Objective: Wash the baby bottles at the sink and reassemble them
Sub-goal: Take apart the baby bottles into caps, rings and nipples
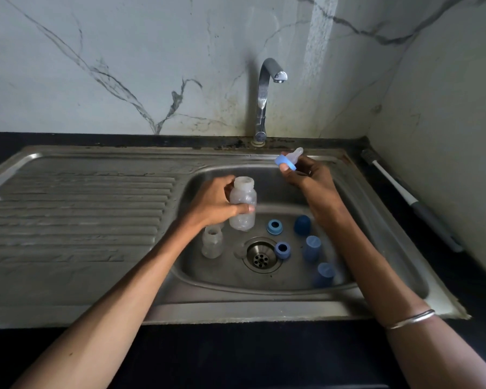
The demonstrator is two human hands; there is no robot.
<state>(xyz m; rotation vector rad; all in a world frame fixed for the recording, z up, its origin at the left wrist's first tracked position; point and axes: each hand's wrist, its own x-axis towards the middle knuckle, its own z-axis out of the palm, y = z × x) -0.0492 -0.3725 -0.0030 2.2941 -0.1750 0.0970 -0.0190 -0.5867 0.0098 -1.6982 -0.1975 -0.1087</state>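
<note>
My left hand grips a clear baby bottle, upright and open at the top, above the steel sink basin. My right hand pinches a blue collar ring with a clear teat near the basin's back rim. A second clear bottle stands on the basin floor under my left wrist. Two blue rings lie beside the drain. Three blue caps stand to the right of them.
A chrome tap rises behind the basin; no water runs. The ribbed drainboard stretches left. A bottle brush with a white and grey handle lies on the dark counter at the right, near the wall.
</note>
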